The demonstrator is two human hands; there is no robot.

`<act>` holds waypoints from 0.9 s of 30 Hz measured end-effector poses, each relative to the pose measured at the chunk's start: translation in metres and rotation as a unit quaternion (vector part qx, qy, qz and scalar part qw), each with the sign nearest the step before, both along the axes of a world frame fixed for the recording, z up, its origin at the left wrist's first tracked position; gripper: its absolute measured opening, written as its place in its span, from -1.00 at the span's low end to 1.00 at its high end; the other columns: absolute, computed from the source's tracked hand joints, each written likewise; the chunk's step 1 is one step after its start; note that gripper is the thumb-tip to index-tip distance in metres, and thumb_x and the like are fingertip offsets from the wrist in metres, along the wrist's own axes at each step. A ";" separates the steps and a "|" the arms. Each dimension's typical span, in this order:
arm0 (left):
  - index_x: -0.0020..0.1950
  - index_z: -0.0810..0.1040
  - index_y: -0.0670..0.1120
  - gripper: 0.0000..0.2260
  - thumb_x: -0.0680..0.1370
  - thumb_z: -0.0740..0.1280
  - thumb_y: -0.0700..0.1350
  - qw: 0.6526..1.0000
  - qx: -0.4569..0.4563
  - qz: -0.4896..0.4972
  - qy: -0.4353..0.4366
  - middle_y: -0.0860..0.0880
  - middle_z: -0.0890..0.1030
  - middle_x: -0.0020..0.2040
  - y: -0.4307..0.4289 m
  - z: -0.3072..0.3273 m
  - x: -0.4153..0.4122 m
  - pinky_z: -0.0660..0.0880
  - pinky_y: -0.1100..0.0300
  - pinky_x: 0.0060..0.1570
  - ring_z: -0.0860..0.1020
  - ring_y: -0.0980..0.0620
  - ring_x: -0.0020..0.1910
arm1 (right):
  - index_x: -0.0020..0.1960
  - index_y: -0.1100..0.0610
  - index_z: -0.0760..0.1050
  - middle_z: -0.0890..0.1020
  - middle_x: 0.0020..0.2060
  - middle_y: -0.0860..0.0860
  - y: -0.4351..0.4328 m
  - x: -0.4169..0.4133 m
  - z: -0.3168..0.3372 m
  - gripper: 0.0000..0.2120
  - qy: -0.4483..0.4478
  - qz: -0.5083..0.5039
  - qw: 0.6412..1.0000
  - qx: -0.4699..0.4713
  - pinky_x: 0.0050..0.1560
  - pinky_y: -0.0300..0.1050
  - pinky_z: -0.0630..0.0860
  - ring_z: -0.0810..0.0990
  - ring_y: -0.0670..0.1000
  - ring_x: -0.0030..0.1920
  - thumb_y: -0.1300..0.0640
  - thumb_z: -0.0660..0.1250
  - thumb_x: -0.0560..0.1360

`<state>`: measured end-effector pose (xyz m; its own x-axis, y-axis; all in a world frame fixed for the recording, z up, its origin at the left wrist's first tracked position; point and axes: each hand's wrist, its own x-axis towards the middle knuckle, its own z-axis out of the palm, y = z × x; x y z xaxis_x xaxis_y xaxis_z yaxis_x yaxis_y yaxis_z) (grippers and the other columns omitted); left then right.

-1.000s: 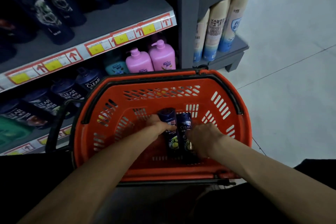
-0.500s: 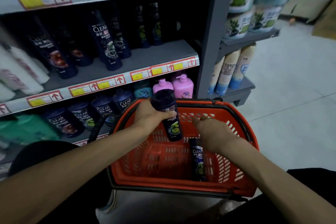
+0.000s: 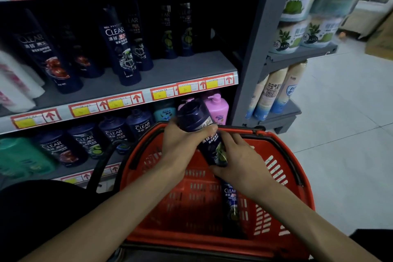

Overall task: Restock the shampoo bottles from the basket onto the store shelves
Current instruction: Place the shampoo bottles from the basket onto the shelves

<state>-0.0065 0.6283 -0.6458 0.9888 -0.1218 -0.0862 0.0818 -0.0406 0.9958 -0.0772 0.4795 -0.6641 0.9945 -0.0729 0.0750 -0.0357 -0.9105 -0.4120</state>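
One grey shelving unit [image 3: 255, 49] fills the left and centre of the view. Its middle shelf [image 3: 180, 70] carries six dark bottles [image 3: 122, 49] that can be counted, standing upright in pairs, front and back, with white bottles at the far left edge. On the lower shelf [image 3: 63, 171] stand four dark CLEAR bottles [image 3: 85, 140] in a row. Two pink pump bottles [image 3: 217, 109] stand at the right end, one of them half hidden.

One orange-red basket [image 3: 191, 242] sits just in front of the lower shelf, below the person's arms. Two shampoo bottles belong to it. The second bottle [image 3: 231, 204] lies inside, against the right wall, partly under the right forearm. The held bottle [image 3: 209, 143] is tilted above the basket's far rim, cap end up and towards the shelves.

The left hand [image 3: 180, 144] grips the held bottle just below its cap. Its fingers wrap round the far side and the thumb [image 3: 209, 129] is pressed across the label. The right hand [image 3: 242, 161] holds the bottle's lower end. Its fingers [image 3: 228, 139] lie close together along the side, and its thumb is tucked beneath the base.
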 end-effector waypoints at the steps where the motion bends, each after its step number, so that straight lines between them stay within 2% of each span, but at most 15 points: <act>1: 0.15 0.65 -0.01 -0.57 0.34 0.67 -0.13 1.000 0.002 0.007 0.000 0.03 0.76 -0.02 -0.004 0.001 0.000 0.62 0.22 -0.21 0.72 0.13 -0.09 | 0.46 -0.03 0.25 0.50 0.23 -0.03 0.002 0.001 -0.001 -0.20 -0.001 -0.015 1.000 0.016 0.08 0.08 0.59 0.58 0.09 0.18 -0.14 0.53 0.34; 4: 0.16 0.62 0.04 -0.48 0.26 0.69 0.02 0.999 0.014 0.032 0.010 0.06 0.75 -0.04 -0.016 -0.001 0.004 0.69 -0.03 -0.04 0.73 0.09 -0.08 | 0.26 0.01 0.31 0.54 0.07 -0.02 0.008 0.005 -0.005 -0.36 -0.019 -0.063 0.996 0.058 -0.08 0.10 0.59 0.63 0.12 -0.01 -0.10 0.54 0.31; 6: 0.13 0.61 0.08 -0.49 0.24 0.67 0.09 0.999 0.025 0.041 0.025 0.07 0.75 -0.06 -0.021 -0.002 0.008 0.68 -0.12 0.01 0.74 0.06 -0.08 | 0.18 0.01 0.30 0.55 0.03 -0.02 0.010 0.006 -0.006 -0.42 -0.034 -0.081 0.991 0.097 -0.12 0.12 0.59 0.62 0.12 -0.05 -0.04 0.55 0.31; 10: 0.07 0.60 0.11 -0.49 0.23 0.62 0.28 0.996 0.084 0.012 0.020 0.10 0.74 -0.08 -0.027 0.004 0.010 0.68 -0.11 0.02 0.73 0.07 -0.09 | 0.13 -0.03 0.35 0.58 -0.03 -0.09 0.006 0.003 -0.003 -0.46 -0.038 -0.082 0.979 0.183 -0.15 -0.05 0.58 0.60 -0.03 -0.12 0.11 0.57 0.28; 13: 0.00 0.62 0.08 -0.56 0.40 0.46 0.40 0.992 0.115 -0.044 0.020 0.05 0.74 -0.13 -0.028 0.020 0.006 0.69 -0.09 -0.01 0.73 0.05 -0.14 | 0.10 -0.01 0.46 0.63 -0.13 -0.07 -0.003 0.000 0.002 -0.53 0.000 -0.100 0.947 0.304 -0.14 -0.03 0.62 0.63 -0.04 -0.19 0.19 0.57 0.28; 16: 0.02 0.64 -0.07 -0.46 0.58 0.21 0.39 0.992 0.087 -0.066 0.060 -0.03 0.74 -0.21 -0.027 0.037 0.004 0.71 0.03 -0.13 0.74 0.01 -0.23 | 0.09 0.06 0.57 0.69 -0.13 0.05 -0.010 -0.001 0.011 -0.64 0.064 -0.138 0.876 0.458 -0.12 -0.03 0.60 0.66 0.09 -0.16 0.26 0.53 0.33; 19: -0.03 0.68 -0.16 -0.36 0.57 0.18 0.41 0.991 0.094 -0.058 0.069 -0.07 0.75 -0.18 -0.022 0.040 0.004 0.70 -0.06 0.00 0.74 -0.06 -0.17 | 0.12 0.22 0.60 0.69 -0.13 0.16 -0.012 -0.003 0.017 -0.55 0.147 -0.165 0.753 0.620 -0.07 0.03 0.56 0.65 0.19 -0.14 0.19 0.50 0.23; 21: -0.03 0.68 -0.16 -0.37 0.58 0.19 0.40 0.991 0.100 -0.056 0.063 -0.08 0.75 -0.16 -0.018 0.039 0.004 0.67 -0.10 0.08 0.74 -0.07 -0.15 | 0.04 0.26 0.58 0.66 -0.16 0.20 -0.010 -0.004 0.022 -0.66 0.168 -0.158 0.671 0.705 -0.10 0.00 0.56 0.62 0.20 -0.11 0.22 0.38 0.28; 22: -0.04 0.69 -0.15 -0.39 0.59 0.20 0.39 0.992 0.100 -0.054 0.061 -0.07 0.75 -0.17 -0.016 0.039 0.004 0.65 -0.09 0.09 0.74 -0.04 -0.16 | 0.00 0.26 0.57 0.65 -0.15 0.21 -0.010 -0.005 0.024 -0.74 0.167 -0.149 0.643 0.733 -0.11 -0.02 0.56 0.61 0.22 -0.07 0.26 0.32 0.32; 24: -0.05 0.68 -0.15 -0.44 0.60 0.24 0.35 0.992 0.096 -0.059 0.054 -0.06 0.75 -0.18 -0.011 0.038 0.005 0.64 -0.06 0.11 0.74 -0.01 -0.19 | -0.03 0.26 0.57 0.63 -0.10 0.24 -0.009 -0.007 0.028 -0.77 0.160 -0.130 0.614 0.762 -0.10 -0.02 0.53 0.59 0.25 0.01 0.29 0.25 0.35; 27: -0.06 0.68 -0.14 -0.52 0.60 0.31 0.28 0.993 0.091 -0.076 0.027 -0.02 0.72 -0.23 -0.005 0.036 0.003 0.63 -0.08 0.05 0.69 0.00 -0.23 | -0.07 0.26 0.62 0.63 -0.07 0.27 -0.005 -0.006 0.033 -0.75 0.142 -0.106 0.603 0.778 -0.06 0.00 0.52 0.58 0.27 0.02 0.29 0.21 0.35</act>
